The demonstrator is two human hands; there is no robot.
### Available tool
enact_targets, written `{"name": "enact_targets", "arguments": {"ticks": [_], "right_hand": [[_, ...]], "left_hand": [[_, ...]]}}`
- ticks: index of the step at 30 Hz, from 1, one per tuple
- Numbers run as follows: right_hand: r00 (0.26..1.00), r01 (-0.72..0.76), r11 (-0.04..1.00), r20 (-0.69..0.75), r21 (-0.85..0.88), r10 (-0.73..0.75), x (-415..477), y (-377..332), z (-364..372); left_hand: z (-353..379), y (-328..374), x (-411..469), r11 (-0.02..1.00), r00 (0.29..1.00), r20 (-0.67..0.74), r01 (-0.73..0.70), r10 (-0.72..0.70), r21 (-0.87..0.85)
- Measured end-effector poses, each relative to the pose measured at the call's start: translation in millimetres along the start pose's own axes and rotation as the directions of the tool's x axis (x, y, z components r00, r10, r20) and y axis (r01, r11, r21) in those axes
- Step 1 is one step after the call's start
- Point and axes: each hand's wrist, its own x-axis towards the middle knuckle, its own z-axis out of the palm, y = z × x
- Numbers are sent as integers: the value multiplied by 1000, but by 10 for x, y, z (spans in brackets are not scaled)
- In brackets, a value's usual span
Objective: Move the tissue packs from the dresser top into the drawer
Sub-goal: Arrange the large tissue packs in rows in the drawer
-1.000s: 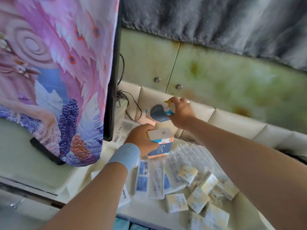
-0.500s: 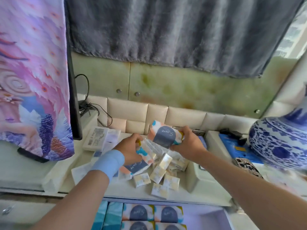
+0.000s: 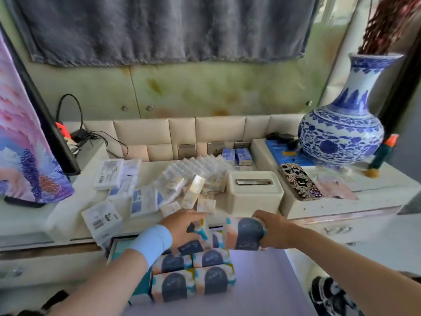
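Drawer (image 3: pixel 262 293) stands open nearest, with tissue packs (image 3: pixel 193 281) laid in rows at its left. Above them, the left hand (image 3: pixel 182 226) curls its fingers round a pack (image 3: pixel 201 232) and the right hand (image 3: pixel 273 231) grips a second pack (image 3: pixel 246 233) by its end. Packs appear light, soft and film-wrapped, probably slippery; take hold across the short sides. Beyond, small packets (image 3: pixel 193 192) lie scattered on the dresser top (image 3: pixel 68 215).

So the drawer (image 3: pixel 262 293) sat open just below the front edge of the dresser top (image 3: pixel 376 190), with tissue packs (image 3: pixel 193 281) in rows in its left part. Over it, the left hand (image 3: pixel 182 226) held a pack (image 3: pixel 200 231), and to the right the right hand (image 3: pixel 275 231) held a second pack (image 3: pixel 246 233). Up top, a heap of small packets (image 3: pixel 193 179) lay left of the tissue box (image 3: pixel 254 190). The phone (image 3: pixel 298 184) was to the box's right, and the vase (image 3: pixel 341 133) stood behind the phone.
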Motion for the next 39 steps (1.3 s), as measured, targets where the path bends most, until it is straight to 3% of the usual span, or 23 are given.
{"name": "enact_targets", "arguments": {"ticks": [4,9,14,17,22,26,30,32,36,39], "right_hand": [[998,-19,993,50,-119,26,59,128,173],[993,-104,967,27,-231,113,220,300,461],[977,-186,968,71,-166,200,428,362,769],[979,-195,973,27,-123,200,533,343,869],[969,-194,946,101,-260,227,606,323,1001],[977,-183,878,18,-442,213,609,280,1054],[967,-256,880,-93,-401,239,630,310,1048],[972,-234,912,-82,-336,219,667,302,1076],[980,-201,935,-54,-291,193,680,172,1122],[971,-238,898,-121,-371,208,609,88,1105]], "left_hand": [[280,45,-11,992,993,70,89,-95,86],[460,72,39,975,987,105,100,-123,197],[518,7,95,956,973,187,81,-138,282],[464,-4,108,936,944,247,130,-218,328],[421,-49,82,927,919,270,197,-289,319],[417,-68,73,924,920,273,181,-280,336],[387,-88,32,927,954,184,165,-237,336],[379,-100,-3,933,962,143,180,-233,311],[371,-116,-96,941,945,208,187,-251,282],[358,-99,-129,943,940,210,213,-269,254]]}}
